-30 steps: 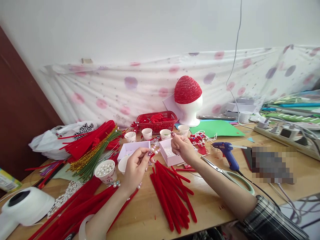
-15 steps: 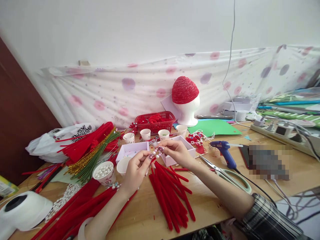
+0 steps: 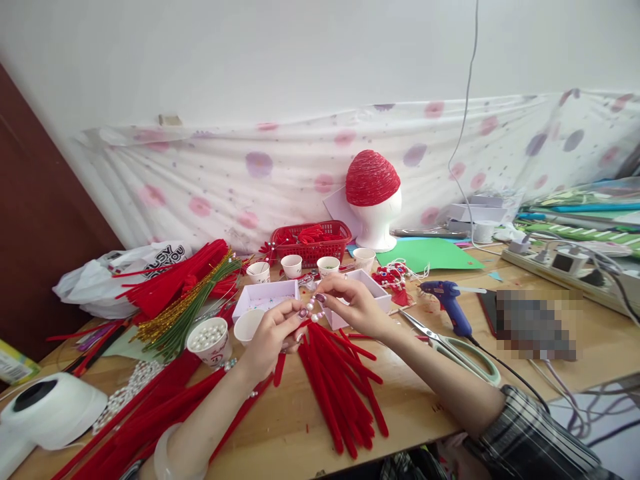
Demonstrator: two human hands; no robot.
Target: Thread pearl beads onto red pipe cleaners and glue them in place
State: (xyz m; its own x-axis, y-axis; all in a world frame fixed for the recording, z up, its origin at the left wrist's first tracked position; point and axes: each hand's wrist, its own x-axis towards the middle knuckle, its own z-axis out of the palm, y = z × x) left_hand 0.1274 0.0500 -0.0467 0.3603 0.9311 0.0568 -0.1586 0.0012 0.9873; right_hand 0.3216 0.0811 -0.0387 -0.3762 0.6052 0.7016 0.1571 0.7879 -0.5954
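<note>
Between my two hands is a small string of white pearl beads (image 3: 315, 316); whatever it is threaded on is too fine to make out. My left hand (image 3: 278, 330) pinches one side of it, thumb against fingers. From the other side my right hand (image 3: 353, 305) grips it in a pinch as well. Fuzzy red pipe cleaners (image 3: 343, 393) lie fanned out on the table just below the beads. A paper cup of white pearls (image 3: 209, 341) stands left of my left hand, beside another paper cup (image 3: 247, 327) partly behind that hand.
Two white box trays (image 3: 265, 297) and several cups sit behind my hands, before a red basket (image 3: 311, 247) and a foam head (image 3: 376, 220) in a red cap. Scissors (image 3: 450, 347) and a blue glue gun (image 3: 450, 307) lie right. More red stems (image 3: 165, 413) lie left.
Both hands stay close together around the beads, with small finger shifts. The bead string now shows more plainly as a curve between them. The view has moved slightly.
</note>
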